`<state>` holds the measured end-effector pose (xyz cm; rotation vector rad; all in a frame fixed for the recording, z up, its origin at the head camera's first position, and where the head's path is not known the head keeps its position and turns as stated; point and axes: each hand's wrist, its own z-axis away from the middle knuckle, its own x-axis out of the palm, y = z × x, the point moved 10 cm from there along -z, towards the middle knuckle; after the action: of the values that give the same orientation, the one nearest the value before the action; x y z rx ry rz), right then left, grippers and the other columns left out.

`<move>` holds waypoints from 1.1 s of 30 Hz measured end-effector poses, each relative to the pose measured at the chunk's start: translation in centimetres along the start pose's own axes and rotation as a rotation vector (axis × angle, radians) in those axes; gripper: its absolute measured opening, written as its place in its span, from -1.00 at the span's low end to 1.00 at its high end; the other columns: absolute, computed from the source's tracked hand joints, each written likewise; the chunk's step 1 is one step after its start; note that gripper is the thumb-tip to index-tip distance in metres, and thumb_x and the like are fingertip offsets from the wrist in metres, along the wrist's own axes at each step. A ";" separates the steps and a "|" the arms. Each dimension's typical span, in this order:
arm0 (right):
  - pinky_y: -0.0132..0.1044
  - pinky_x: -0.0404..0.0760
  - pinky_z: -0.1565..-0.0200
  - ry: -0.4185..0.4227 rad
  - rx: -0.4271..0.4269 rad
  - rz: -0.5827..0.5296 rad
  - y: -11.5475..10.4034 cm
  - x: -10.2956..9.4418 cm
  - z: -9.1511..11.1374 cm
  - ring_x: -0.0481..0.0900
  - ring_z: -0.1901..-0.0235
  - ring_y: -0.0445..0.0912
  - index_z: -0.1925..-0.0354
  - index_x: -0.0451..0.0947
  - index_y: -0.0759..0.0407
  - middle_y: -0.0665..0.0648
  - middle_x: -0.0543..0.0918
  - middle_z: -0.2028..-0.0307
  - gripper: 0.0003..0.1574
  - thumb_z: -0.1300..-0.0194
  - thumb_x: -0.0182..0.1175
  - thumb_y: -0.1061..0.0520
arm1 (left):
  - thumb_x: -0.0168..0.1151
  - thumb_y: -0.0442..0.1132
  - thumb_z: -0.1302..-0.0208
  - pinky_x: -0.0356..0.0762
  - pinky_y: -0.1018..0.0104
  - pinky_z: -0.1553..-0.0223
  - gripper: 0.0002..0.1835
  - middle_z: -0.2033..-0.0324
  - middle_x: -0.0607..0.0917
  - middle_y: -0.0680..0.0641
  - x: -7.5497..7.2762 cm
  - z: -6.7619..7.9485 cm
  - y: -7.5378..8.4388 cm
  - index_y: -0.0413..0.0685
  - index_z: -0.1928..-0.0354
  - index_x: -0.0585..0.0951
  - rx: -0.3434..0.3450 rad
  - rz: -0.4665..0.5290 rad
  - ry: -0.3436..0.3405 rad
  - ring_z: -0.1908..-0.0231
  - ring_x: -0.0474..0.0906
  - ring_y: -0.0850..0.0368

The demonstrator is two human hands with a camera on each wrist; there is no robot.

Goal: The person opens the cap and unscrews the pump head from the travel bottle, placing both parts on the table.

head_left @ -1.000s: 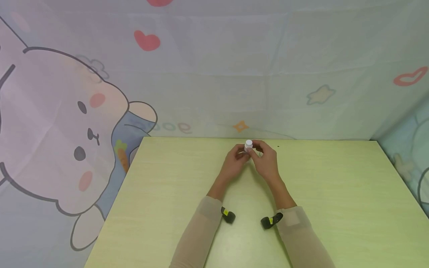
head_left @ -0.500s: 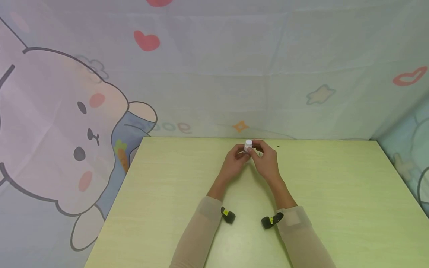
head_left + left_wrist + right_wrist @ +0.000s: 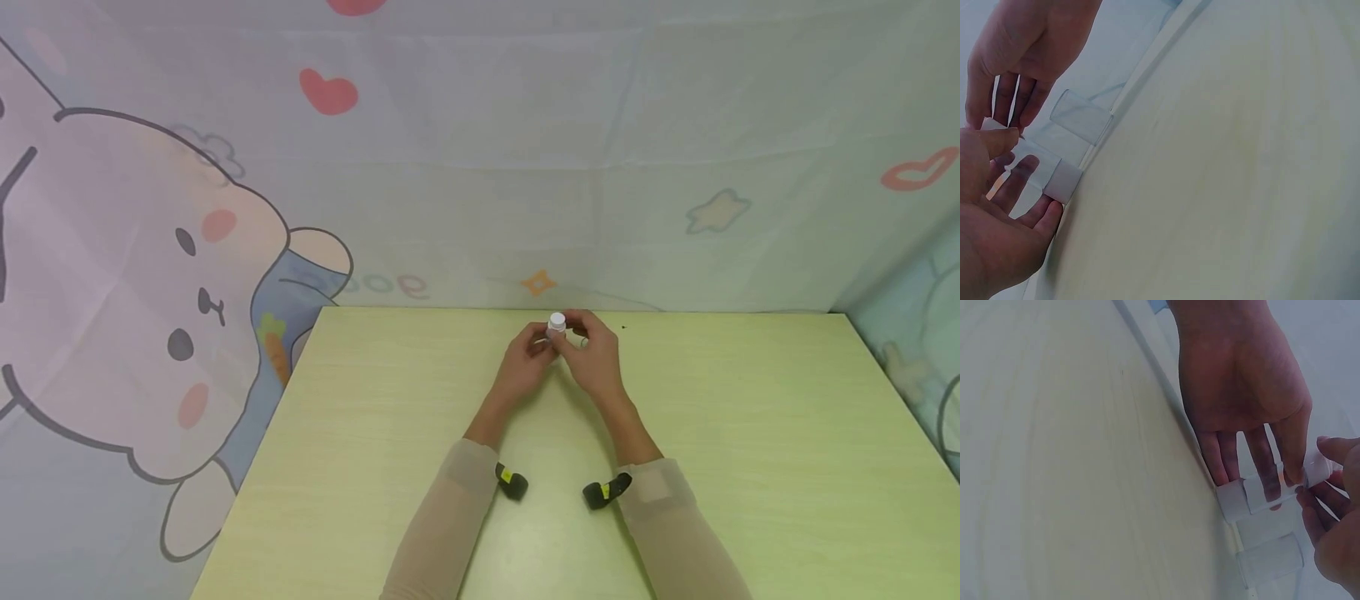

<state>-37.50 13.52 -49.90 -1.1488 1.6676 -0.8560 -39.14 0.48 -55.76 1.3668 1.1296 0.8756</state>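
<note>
Both hands meet near the table's far edge on an upright stack. At its top is a small white bottle (image 3: 557, 320) with a white cap. In the wrist views, a clear see-through section (image 3: 1047, 160) sits lower, ending in a white base (image 3: 1233, 501) close over the table. My left hand (image 3: 522, 367) grips the clear section and base, fingers curled round them from the left. My right hand (image 3: 597, 362) pinches the white bottle near the top, thumb on its near side. I cannot tell whether bottle and clear section are joined.
An open clear cup (image 3: 1270, 559) stands right beside the stack, on its right; the head view shows only a faint outline through the fingers. A printed cloth (image 3: 480, 167) hangs behind the pale table (image 3: 375, 467). Black cameras (image 3: 512, 482) sit on both wrists.
My right thumb and index finger have shifted slightly up on the bottle, covering more of its body. The left hand and the bottle stay in nearly the same place.
</note>
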 end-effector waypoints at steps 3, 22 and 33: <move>0.07 0.60 -0.28 0.000 0.004 0.015 0.0 0.1 0.0 0.64 -0.15 0.14 -0.13 0.63 0.30 0.26 0.73 -0.06 -0.57 -0.42 0.45 0.12 | 0.26 -0.20 -0.58 0.61 0.18 -0.31 -0.65 -0.31 0.60 -0.09 0.0 0.0 0.0 -0.03 -0.30 0.56 -0.003 0.002 0.005 -0.33 0.56 -0.11; 0.07 0.61 -0.24 0.007 -0.014 0.030 0.0 -0.1 0.1 0.64 -0.11 0.12 -0.10 0.64 0.29 0.23 0.73 -0.04 -0.64 -0.46 0.41 0.12 | 0.24 -0.25 -0.59 0.62 0.20 -0.29 -0.65 -0.29 0.61 -0.14 0.1 -0.1 0.2 -0.12 -0.32 0.54 0.032 0.006 -0.008 -0.31 0.58 -0.11; 0.05 0.62 -0.26 -0.008 -0.013 0.051 0.2 0.0 0.1 0.64 -0.13 0.13 -0.13 0.64 0.29 0.24 0.74 -0.06 -0.65 -0.48 0.38 0.13 | 0.25 -0.21 -0.59 0.62 0.19 -0.30 -0.63 -0.31 0.60 -0.10 0.1 0.0 0.2 -0.07 -0.33 0.54 0.002 -0.003 -0.004 -0.33 0.56 -0.09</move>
<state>-37.46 13.62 -50.13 -1.1121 1.6911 -0.8084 -39.07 0.55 -55.61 1.3676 1.1295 0.8697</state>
